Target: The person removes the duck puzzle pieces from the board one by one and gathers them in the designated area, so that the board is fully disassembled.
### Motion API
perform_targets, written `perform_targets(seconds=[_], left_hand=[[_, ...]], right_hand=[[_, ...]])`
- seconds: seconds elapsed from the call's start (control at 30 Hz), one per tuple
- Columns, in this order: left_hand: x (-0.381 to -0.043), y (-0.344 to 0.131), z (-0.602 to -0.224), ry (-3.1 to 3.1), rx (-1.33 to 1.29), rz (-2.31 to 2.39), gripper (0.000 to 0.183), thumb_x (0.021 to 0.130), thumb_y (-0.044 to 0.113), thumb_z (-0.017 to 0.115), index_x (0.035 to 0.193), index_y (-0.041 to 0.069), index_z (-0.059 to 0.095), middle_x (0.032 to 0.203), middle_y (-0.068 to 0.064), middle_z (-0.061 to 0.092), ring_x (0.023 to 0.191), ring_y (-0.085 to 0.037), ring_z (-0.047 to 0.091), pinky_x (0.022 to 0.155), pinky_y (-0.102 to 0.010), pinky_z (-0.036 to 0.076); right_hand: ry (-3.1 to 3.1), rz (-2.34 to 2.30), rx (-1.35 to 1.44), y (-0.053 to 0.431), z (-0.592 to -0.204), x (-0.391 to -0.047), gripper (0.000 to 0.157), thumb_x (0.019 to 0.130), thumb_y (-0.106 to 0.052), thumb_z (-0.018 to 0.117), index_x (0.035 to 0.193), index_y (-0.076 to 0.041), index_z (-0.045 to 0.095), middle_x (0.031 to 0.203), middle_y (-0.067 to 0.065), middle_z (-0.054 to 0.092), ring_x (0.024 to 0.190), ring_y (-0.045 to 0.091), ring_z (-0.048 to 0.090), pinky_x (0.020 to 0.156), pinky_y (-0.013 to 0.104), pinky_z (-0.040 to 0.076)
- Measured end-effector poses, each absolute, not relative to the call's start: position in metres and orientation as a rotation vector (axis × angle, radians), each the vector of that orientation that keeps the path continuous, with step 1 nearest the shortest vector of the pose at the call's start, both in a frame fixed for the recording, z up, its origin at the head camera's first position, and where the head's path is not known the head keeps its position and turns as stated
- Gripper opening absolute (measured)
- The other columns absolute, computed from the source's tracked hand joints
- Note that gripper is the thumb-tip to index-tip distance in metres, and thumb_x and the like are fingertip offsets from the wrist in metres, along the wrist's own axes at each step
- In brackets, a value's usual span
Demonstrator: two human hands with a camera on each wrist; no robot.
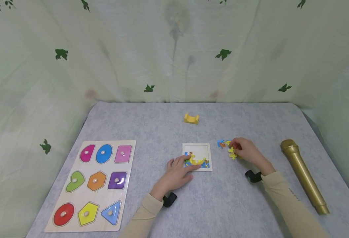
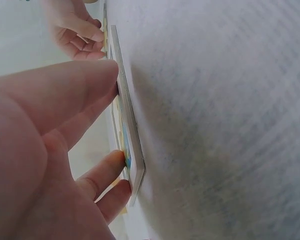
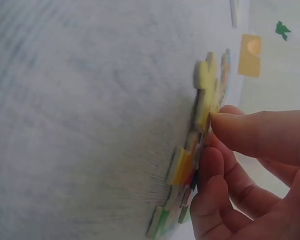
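Spread over a small square jigsaw tray, my left hand rests its fingers on the lower left part and front edge. Several fitted pieces, yellow, blue and green, fill the tray's lower part; some lie hidden under the fingers. From the side, the left wrist view shows the tray's edge between thumb and fingers. To the right, my right hand pinches a jigsaw piece between thumb and fingers, low over loose yellow pieces. Its outline is mostly hidden.
A wooden shape board with knobbed coloured shapes lies on the left. A gold microphone lies on the right. Towards the back stands a yellow curved block. A blue and orange piece lies between tray and right hand.
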State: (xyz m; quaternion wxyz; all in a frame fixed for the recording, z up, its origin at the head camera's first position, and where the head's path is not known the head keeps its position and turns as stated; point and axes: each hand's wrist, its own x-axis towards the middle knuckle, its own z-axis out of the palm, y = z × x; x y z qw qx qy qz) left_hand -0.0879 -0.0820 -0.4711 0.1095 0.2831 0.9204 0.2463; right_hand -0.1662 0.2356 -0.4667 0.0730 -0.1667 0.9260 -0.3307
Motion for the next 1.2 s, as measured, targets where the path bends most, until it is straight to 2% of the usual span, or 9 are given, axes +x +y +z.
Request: perform_targets(seconds=[0.37,0.7,0.97,1.2], left_hand=[[-0.09,-0.092,-0.472,2.676,0.837,0.795,0.041,0.098,0.023,0.055,0.138,0.024,0.054,0.153,-0.008,0.026,0.14,-0.029,0.022,0.105,-0.058,0.014],[-0.088,-0.108,-0.472,2.703,0.841,0.785,0.038,0.098,0.023,0.055,0.137,0.02,0.056,0.151,-0.009,0.031,0.138,-0.033,0.023,0.104,-0.059,0.017],[-0.089,-0.108,-0.475,2.693,0.833,0.816,0.038,0.099,0.023,0.054,0.137,0.021,0.056,0.151,-0.009,0.03,0.137,-0.032,0.025,0.103,-0.059,0.017],[-0.089,-0.109,-0.473,2.686,0.81,0.859,0.036,0.098,0.02,0.055,0.134,0.02,0.058,0.149,-0.011,0.033,0.135,-0.034,0.027,0.102,-0.059,0.017]], right_hand=[[2.785,-1.134,-0.47,0.228,-0.455,-0.166,0.013,0.089,0.005,0.059,0.1,0.0,0.065,0.091,0.01,0.062,0.083,0.025,0.057,0.07,0.038,0.046],[2.563,-1.182,-0.719,0.173,-0.462,-0.162,0.009,0.092,-0.004,0.062,0.1,-0.004,0.065,0.092,0.002,0.063,0.085,0.017,0.056,0.076,0.034,0.049],[2.448,-1.178,-0.848,0.129,-0.468,-0.163,0.017,0.089,0.003,0.06,0.103,-0.005,0.064,0.098,0.003,0.062,0.082,0.015,0.056,0.073,0.031,0.048],[2.41,-1.192,-0.873,0.11,-0.47,-0.165,0.02,0.087,0.006,0.058,0.102,-0.006,0.065,0.1,0.003,0.061,0.082,0.015,0.055,0.073,0.029,0.047]])
